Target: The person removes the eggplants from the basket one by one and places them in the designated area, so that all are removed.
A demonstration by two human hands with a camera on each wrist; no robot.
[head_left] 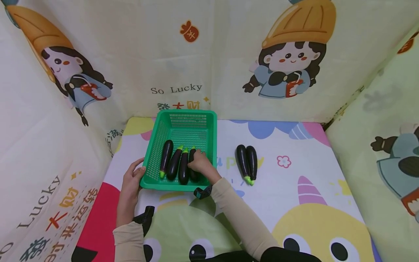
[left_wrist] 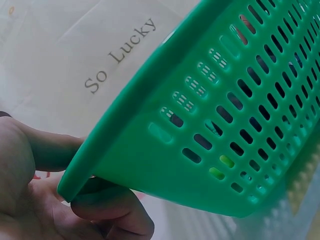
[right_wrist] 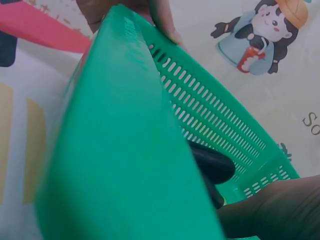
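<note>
A green plastic basket (head_left: pixel 187 113) stands on the table with several dark purple eggplants (head_left: pixel 167 156) side by side in it. My left hand (head_left: pixel 130 187) grips its left rim, thumb on one side and fingers on the other, as the left wrist view shows with the basket wall (left_wrist: pixel 130 155). Inside the basket, my right hand (head_left: pixel 203 165) holds the rightmost eggplant (head_left: pixel 193 175), partly covering it. From the right wrist view, the basket wall (right_wrist: pixel 125 150) hides the fingertips of that hand. Two more eggplants (head_left: pixel 247 163) lie together on the table, right of the basket.
The table (head_left: pixel 268 203) wears a colourful cartoon-printed cover. Printed cloth walls (head_left: pixel 226 72) rise behind it and at both sides; the basket's far end is close to the back one. A black strap (head_left: pixel 203 192) circles the right wrist.
</note>
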